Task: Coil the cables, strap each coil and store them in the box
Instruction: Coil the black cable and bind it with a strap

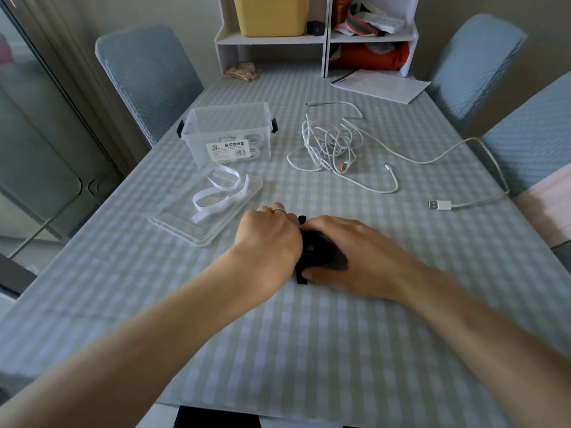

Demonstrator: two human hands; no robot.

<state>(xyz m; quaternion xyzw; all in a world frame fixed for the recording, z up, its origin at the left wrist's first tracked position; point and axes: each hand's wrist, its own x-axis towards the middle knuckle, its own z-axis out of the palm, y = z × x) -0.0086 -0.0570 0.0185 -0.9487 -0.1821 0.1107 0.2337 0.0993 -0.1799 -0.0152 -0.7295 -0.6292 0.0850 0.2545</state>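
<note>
A black cable coil (318, 253) lies on the table between my hands, with a black strap (300, 278) running across it. My left hand (272, 236) curls over the coil's left side and pinches the strap's top end. Over the coil's right side my right hand (349, 254) lies, thumb at the strap's lower end. A tangle of white cables (332, 143) lies farther back, and one cable's USB plug (436, 205) sits off to the right. The clear plastic box (228, 134) stands at back left with white coils inside.
The box's clear lid (207, 211) lies upside down by my left hand, with white straps (216, 193) on it. A white shelf unit (315, 35) and papers (380, 84) stand at the table's far end. Blue-covered chairs (145, 78) flank the table.
</note>
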